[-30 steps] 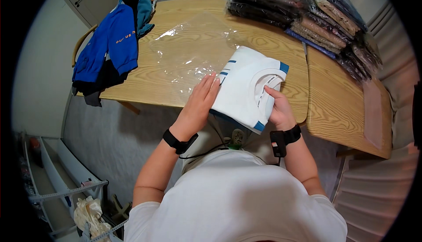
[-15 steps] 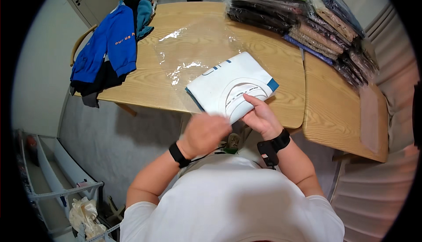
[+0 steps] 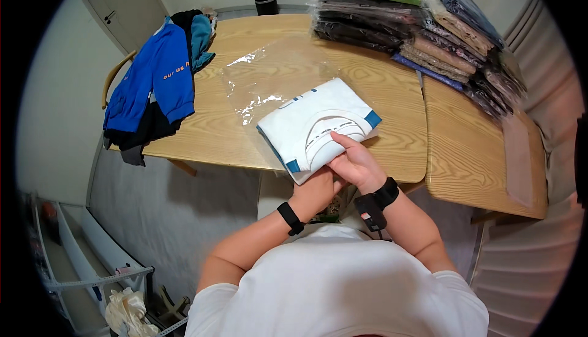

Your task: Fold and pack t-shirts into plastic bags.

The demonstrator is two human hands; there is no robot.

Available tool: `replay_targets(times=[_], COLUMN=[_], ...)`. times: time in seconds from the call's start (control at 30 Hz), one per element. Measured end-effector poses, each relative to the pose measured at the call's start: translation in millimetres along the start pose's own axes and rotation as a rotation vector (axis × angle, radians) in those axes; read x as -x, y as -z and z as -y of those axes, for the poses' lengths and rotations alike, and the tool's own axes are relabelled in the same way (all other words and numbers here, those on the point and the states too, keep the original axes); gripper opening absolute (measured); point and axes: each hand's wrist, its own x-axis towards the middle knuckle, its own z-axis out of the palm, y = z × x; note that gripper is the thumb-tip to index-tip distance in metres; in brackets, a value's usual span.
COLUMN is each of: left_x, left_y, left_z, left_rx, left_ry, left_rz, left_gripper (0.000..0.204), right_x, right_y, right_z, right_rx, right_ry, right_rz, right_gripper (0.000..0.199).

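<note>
a wide wooden table [image 3: 398, 144] with a wavy grain fills the middle of the view, seen from above by a person in a white top at its near edge. at its far right rise stacks of folded garments [image 3: 367, 18] in clear wrapping, many of them dark. at the left end, a bright blue sweatshirt [image 3: 174, 77] lies with darker clothes. on the middle of the table is a flat clear plastic bag [image 3: 269, 71] (it shows mainly by its glints). a folded white shirt [image 3: 315, 112] with blue corners, round neckline toward the person, is held over the table's near edge, its far part overlapping the bag from this angle. the right hand [image 3: 361, 167] grips its near side, thumb on top by the neckline, fingers underneath. the left hand [image 3: 313, 193] is under the near corner, beside the right; its fingers are partly hidden, so its hold cannot be told. each wrist wears a black band [image 3: 291, 218].
</note>
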Motion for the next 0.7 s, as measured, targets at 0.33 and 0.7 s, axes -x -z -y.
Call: replay_targets(times=[0.33, 0.7], left_x=[38.3, 53.0], left_y=[16.1, 30.6], left_z=[27.5, 32.0], left_rx=[-0.382, -0.279], left_ry=[-0.336, -0.444], left_rz=[-0.184, -0.150], left_gripper=[0.058, 0.050], right_x=[-79.2, -209.4], right_y=[-15.8, 14.1], right_z=[-22.7, 1.1], right_rx=[-0.169, 0.481], right_ry=[0.071, 0.476], right_rz=[0.072, 0.184], right_gripper=[0.034, 0.052])
